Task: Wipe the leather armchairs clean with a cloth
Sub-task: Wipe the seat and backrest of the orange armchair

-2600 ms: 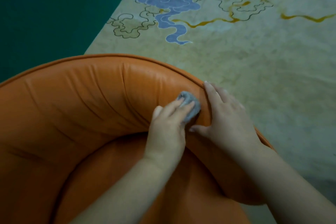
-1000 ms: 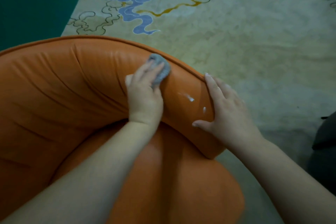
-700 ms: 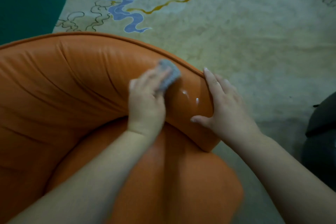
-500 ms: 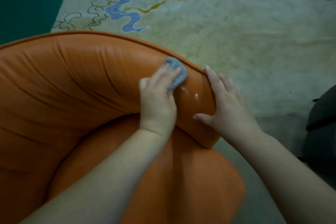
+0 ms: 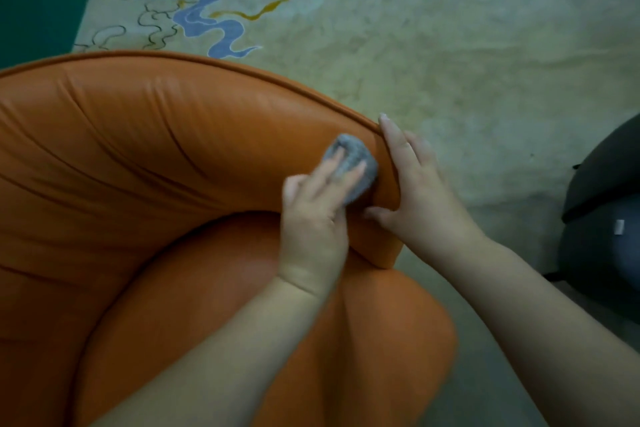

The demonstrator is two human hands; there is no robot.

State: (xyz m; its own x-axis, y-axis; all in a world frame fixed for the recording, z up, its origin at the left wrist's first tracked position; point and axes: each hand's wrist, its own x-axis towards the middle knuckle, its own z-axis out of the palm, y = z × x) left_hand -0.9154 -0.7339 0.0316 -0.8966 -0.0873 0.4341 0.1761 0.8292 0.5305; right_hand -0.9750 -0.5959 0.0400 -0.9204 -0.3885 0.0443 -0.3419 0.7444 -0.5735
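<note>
Orange leather armchair (image 5: 145, 156) fills the lower left; everything placed relative to it. Left hand (image 5: 313, 218) presses a wadded grey cloth (image 5: 353, 163) against the inner face of the chair's curved backrest, close to its right-hand end. Fingers (image 5: 332, 172) lie fairly straight on top of the cloth, pushing it flat to the leather; whether the thumb pinches the cloth underneath, cannot tell. Right hand (image 5: 415, 191) rests just right of the cloth, fingers extended and released, draped over the piped top edge (image 5: 311, 92) of the backrest, thumb on the inner face, gripping nothing, bracing the padding.

Step in hand, by my read: wiping the end section of the backrest. To do it well: keep the pressure even, stroke along the curve rather than across the creases, work cloth into the seam under the piping, let the right hand steady the padding so the leather stays taut under the wipe. Seat cushion (image 5: 294, 340) below the hands likely needs a pass too.

Materials: leather is smooth, slightly glossy, soft padding with long diagonal creases; backrest is a rounded horseshoe, cushion bulges at the front. Cloth looks knitted or terry, bunched into a ball, pliable. Beyond the chair, a pale rug (image 5: 450, 45) with blue cloud and yellow ribbon motifs, dull flat pile. To the chair's right, a dark rounded thing (image 5: 602, 218), only partly in view, cannot identify.
</note>
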